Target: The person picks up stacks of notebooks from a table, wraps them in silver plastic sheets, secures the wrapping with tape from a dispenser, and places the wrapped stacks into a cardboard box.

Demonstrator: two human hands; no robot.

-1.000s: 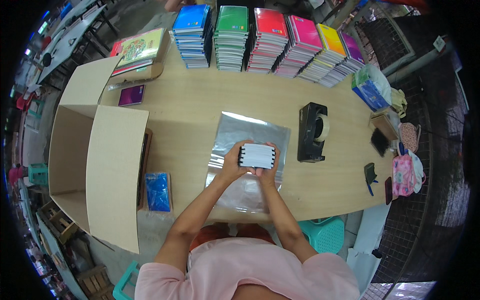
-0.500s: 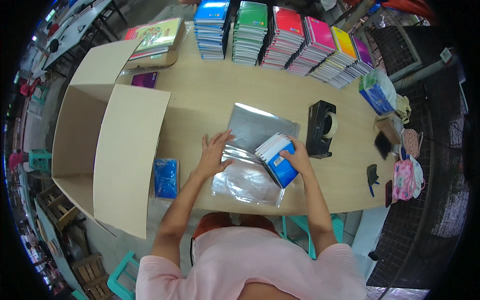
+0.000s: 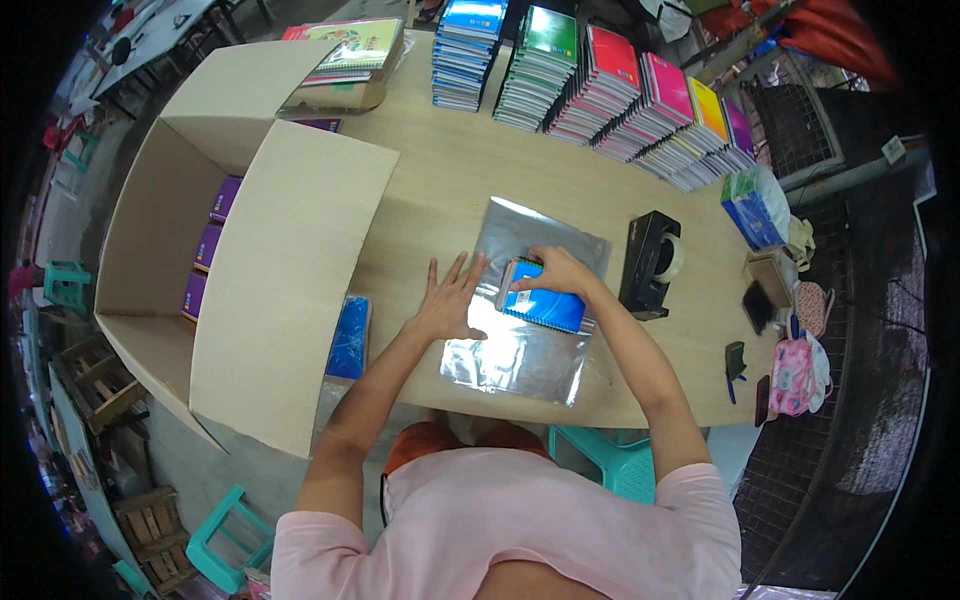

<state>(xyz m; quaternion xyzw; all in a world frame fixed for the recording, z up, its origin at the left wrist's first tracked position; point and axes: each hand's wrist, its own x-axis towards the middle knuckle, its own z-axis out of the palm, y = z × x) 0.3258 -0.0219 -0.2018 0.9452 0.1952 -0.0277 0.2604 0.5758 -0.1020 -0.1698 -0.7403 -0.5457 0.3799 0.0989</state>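
On film [image 3: 515, 372], blue notebooks [image 3: 556, 308] slant lengthwise rightward, right grip [image 3: 562, 271] clamping them, left grip [image 3: 446, 309] spread.

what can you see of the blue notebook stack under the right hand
The blue notebook stack has a glossy blue cover with a small pale label, dark coil binding along its near edge, and greyish page edges at its left end. It lies cover up, slightly askew, its right end nearer the person, on or just above the shiny, plastic-looking sheet. The right hand grips it toward its far left corner.
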